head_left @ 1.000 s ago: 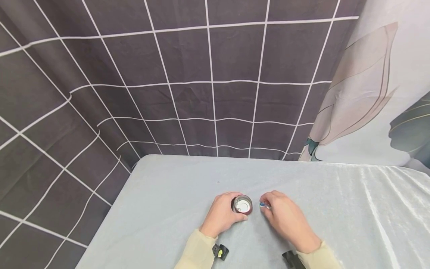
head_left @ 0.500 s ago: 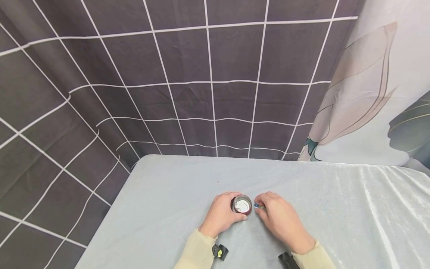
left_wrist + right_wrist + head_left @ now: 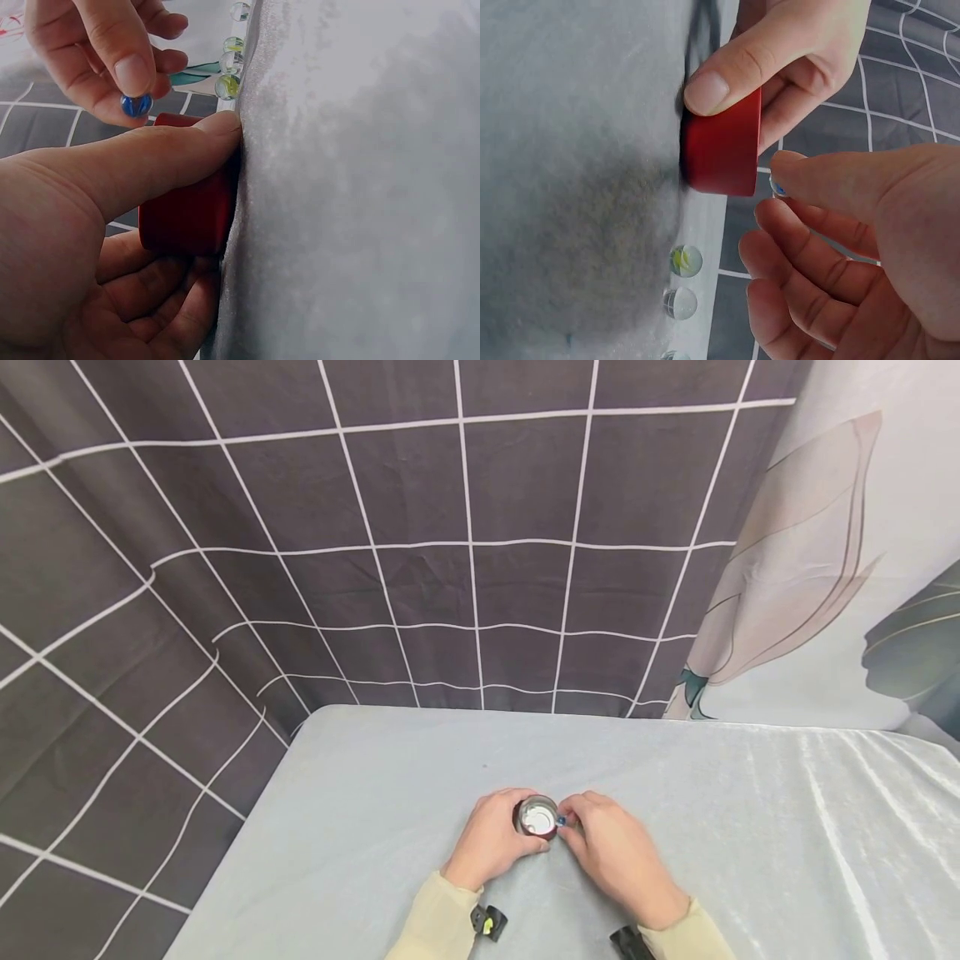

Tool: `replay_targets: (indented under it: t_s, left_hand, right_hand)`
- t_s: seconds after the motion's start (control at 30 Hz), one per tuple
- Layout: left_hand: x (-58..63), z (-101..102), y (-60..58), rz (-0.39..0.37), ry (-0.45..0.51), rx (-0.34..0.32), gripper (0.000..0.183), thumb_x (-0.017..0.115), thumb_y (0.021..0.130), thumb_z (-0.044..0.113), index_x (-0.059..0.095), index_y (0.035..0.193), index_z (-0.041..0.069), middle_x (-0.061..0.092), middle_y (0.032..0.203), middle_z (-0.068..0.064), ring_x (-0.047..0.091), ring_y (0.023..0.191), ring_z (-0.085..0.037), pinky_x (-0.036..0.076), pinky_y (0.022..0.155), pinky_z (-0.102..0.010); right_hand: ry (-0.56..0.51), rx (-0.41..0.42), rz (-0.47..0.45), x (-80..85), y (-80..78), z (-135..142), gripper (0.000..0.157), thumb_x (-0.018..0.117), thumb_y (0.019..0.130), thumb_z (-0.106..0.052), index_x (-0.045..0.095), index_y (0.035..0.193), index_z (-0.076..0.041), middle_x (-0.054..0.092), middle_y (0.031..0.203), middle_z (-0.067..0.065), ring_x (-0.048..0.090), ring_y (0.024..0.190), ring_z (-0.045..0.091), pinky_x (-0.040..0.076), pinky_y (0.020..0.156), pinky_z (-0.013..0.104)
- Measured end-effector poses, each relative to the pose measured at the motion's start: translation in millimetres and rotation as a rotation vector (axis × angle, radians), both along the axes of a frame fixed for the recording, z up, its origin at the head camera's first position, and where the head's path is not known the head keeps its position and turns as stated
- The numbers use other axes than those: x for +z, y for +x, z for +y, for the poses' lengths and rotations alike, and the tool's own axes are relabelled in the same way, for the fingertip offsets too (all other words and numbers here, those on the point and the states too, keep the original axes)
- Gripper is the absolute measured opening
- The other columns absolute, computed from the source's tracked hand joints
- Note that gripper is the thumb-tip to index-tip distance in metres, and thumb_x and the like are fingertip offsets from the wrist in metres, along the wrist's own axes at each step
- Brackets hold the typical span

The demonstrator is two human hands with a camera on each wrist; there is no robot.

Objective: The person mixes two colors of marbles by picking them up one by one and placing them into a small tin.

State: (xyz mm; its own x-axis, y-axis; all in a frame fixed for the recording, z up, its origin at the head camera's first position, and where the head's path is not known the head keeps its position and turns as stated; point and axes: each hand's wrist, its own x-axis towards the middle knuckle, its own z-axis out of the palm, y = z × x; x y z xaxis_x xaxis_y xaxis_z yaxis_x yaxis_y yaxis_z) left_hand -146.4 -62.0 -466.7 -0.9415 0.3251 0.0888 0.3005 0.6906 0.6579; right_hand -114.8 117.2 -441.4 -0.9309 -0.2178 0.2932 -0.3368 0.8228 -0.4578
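Two fabrics fill the upper part of the head view: a dark cloth with a white grid [image 3: 420, 510], running behind and along the left, and a pale leaf-printed cloth [image 3: 810, 568] at the right. Below them spreads the bench [image 3: 360, 785], covered in pale grey material with a soft sheen, creased toward the right. Two cream sleeves [image 3: 435, 917] enter from the bottom edge. From them reach the person's left hand [image 3: 491, 842] and right hand [image 3: 617, 853], near each other. A black device [image 3: 489, 923] with a small yellow-green patch shows by the left wrist. The left hand grasps a red container [image 3: 721, 150], thumb on one side and fingers curled round the other. The container stands upright on the bench, its mouth upward and its inside silvery. Beyond it, clear marbles lie on the bench in a loose row, one with a yellow-green swirl [image 3: 228, 86], another nearly colourless [image 3: 680, 303]. Between thumb and forefinger, the right hand pinches a blue marble [image 3: 136, 104], just beside the container's rim on the right; its remaining fingers are loosely bent.
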Motion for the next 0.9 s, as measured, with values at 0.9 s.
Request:
replay_targets:
  t_s: [0.9]
  left_hand:
    - [-0.1, 0.4, -0.7, 0.009, 0.018, 0.004, 0.052, 0.091, 0.067, 0.020, 0.073, 0.116, 0.013, 0.073, 0.111, 0.002, 0.066, 0.106, -0.014, 0.051, 0.095, -0.030]
  right_hand:
    - [0.015, -0.022, -0.003, -0.3, -1.3, -15.7, 0.016, 0.081, 0.078, -0.009, 0.069, 0.087, -0.015, 0.052, 0.071, -0.012, 0.050, 0.062, 0.006, 0.046, 0.054, 0.030]
